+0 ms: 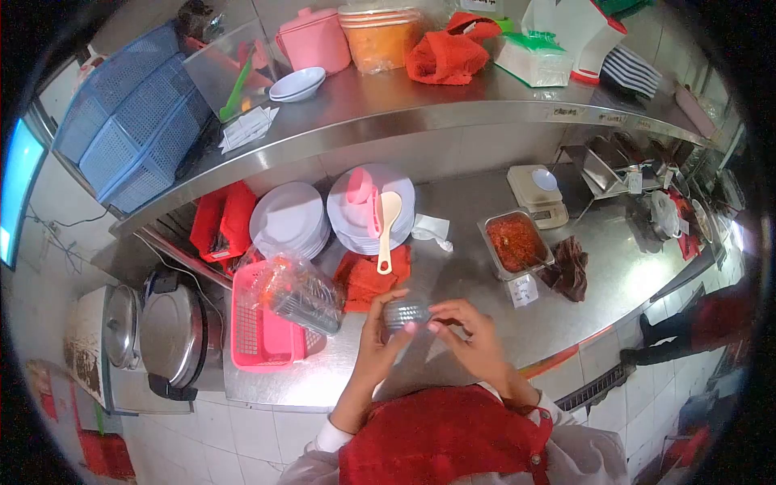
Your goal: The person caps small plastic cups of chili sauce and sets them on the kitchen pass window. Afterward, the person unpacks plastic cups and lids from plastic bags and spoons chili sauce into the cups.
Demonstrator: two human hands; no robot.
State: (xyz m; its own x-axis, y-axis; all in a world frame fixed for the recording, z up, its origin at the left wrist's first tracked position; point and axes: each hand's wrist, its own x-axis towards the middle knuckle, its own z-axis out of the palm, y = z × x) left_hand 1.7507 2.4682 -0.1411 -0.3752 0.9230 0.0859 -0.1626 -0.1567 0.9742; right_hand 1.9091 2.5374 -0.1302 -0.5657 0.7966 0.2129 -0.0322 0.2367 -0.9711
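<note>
Just in front of my body, over the counter's front edge, I hold a small stack of clear ribbed plastic cups or lids (406, 315); which of the two I cannot tell. My left hand (378, 339) is wrapped round its left side, thumb in front. The fingertips of my right hand (462, 331) pinch at its right edge. Behind the stack lies a folded red cloth (368, 283). A cream rice paddle (389, 230) and a pink scoop (360, 186) rest on a stack of white plates (400, 182).
Left of my hands, a pink basket (255, 356) holds a plastic bag of dark containers (303, 303). A steel tray of red sauce (517, 242) and a kitchen scale (540, 202) stand to the right. Overhead runs a steel shelf (453, 121). Another person (703, 327) stands at right.
</note>
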